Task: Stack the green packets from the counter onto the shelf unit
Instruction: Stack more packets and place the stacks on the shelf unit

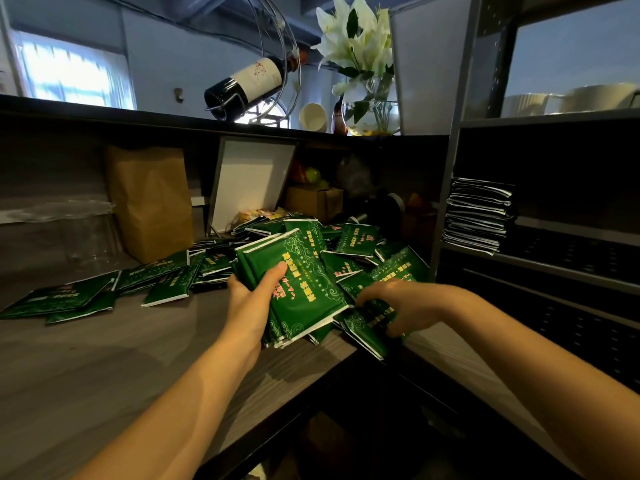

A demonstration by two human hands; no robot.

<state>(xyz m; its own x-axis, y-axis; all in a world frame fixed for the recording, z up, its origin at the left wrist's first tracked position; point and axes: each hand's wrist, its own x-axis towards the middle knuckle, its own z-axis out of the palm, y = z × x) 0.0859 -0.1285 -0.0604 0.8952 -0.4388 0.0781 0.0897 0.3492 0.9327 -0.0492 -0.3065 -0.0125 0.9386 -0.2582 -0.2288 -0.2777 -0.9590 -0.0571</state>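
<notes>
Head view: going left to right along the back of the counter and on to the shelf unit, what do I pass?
Brown paper bag → leaning white framed board → cardboard box → stack of packets on the shelf unit.

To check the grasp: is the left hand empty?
No, the left hand grips a bundle of green packets.
</notes>
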